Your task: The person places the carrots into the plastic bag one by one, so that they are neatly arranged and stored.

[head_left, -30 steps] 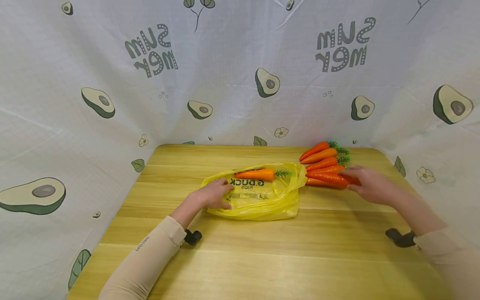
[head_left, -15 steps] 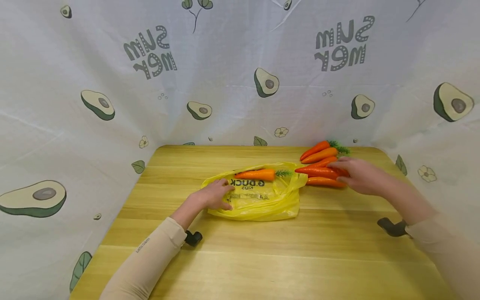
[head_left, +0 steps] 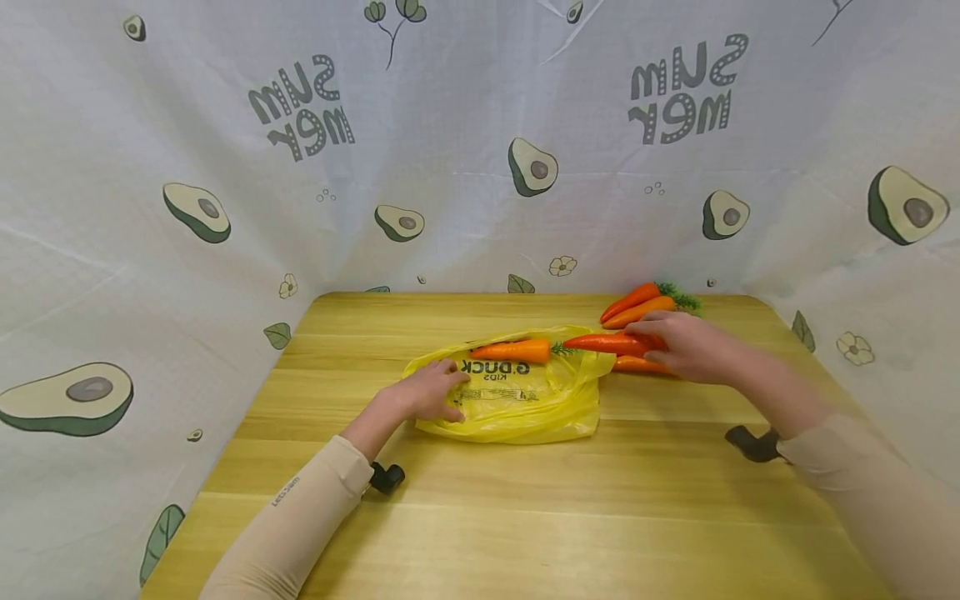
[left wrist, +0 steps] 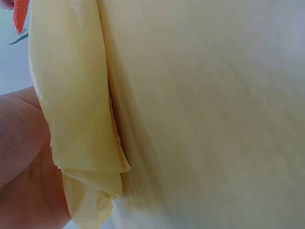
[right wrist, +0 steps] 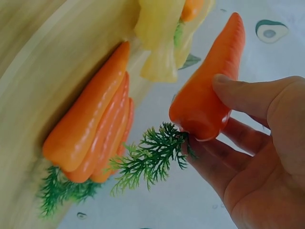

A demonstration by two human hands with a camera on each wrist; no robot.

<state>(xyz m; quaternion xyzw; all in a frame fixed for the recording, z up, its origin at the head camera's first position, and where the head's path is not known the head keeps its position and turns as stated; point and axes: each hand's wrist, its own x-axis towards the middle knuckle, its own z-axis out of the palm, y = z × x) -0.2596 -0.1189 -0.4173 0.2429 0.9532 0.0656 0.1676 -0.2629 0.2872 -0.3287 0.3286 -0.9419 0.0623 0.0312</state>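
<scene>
A red-orange carrot [right wrist: 209,81] with a green feathery top is pinched between the thumb and fingers of my right hand [head_left: 693,350]. Its tip points left, over the right end of the yellow plastic bag [head_left: 517,421]. My left hand [head_left: 431,390] rests on the bag's left end, thumb and fingers spread apart; the left wrist view shows a fold of the bag [left wrist: 76,95] in front of the palm, hiding the fingers. Another orange carrot [head_left: 517,350] lies in the bag, its green top pointing right.
More carrots [right wrist: 90,119] lie side by side on the wooden table [head_left: 480,517], right of the bag; my right hand partly covers them in the head view. A white curtain [head_left: 450,100] printed with avocados hangs behind the table.
My right hand has lifted a carrot from the group and moved it left, over the bag's right end. The left hand and the bag stay in place.
</scene>
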